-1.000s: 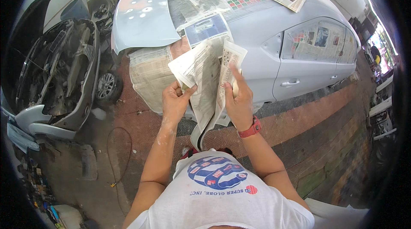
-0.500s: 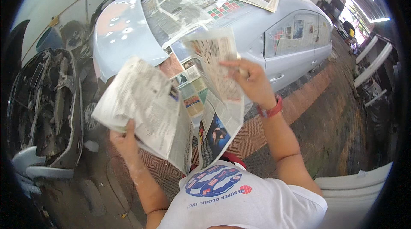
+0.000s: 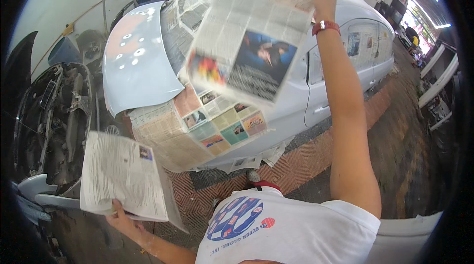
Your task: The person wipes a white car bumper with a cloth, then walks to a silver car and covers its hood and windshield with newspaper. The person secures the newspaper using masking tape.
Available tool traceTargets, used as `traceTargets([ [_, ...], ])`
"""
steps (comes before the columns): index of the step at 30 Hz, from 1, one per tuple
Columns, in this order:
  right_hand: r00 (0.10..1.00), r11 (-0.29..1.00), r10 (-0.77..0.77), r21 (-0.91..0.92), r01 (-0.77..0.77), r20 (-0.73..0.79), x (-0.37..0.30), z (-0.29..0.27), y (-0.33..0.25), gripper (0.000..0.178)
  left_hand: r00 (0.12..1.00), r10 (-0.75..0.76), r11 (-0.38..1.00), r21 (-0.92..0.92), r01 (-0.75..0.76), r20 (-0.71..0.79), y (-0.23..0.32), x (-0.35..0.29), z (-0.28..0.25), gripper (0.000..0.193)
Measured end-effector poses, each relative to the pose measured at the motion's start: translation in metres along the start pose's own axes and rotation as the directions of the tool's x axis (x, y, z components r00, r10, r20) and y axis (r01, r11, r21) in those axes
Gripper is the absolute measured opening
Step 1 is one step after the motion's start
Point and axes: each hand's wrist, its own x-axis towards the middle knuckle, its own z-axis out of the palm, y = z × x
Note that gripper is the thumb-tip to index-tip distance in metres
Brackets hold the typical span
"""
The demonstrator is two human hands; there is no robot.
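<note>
My left hand [image 3: 122,217] is closed on the lower edge of a folded stack of newspaper [image 3: 118,175], held low at the left. Raised high to the right of centre, my right hand [image 3: 324,4] pinches the upper corner of a loose newspaper sheet [image 3: 237,32]. That sheet hangs slightly blurred in front of a pale grey car [image 3: 291,98], hiding part of its glass and body. More newspaper [image 3: 215,133] covers the corner of the car nearest me. Beside it rises a light grey panel [image 3: 140,74] with white and pinkish patches.
At the left lies a dark, stripped car part [image 3: 54,111], with a blue bin [image 3: 64,51] behind it. Newspaper also covers the side windows [image 3: 363,41]. White slatted pieces [image 3: 439,76] stand at the far right, and a white ridged object [image 3: 407,237] is beside me at lower right.
My right hand has pulled one sheet away from the stack and swung it up and forward. My left hand has moved down and left with the remaining newspaper.
</note>
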Motion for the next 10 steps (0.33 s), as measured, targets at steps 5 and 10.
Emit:
traceTargets([
  [5, 0.840, 0.999, 0.010, -0.023, -0.027, -0.542, 0.104, -0.002, 0.079, 0.033, 0.986, 0.025, 1.000, 0.017, -0.023, -0.165, 0.019, -0.048, 0.016, 0.046],
  [10, 0.855, 0.952, -0.085, -0.296, -0.082, -0.511, 0.170, -0.016, 0.156, 0.052, 0.981, 0.031, 0.999, 0.021, -0.028, -0.190, 0.028, -0.088, 0.055, 0.047],
])
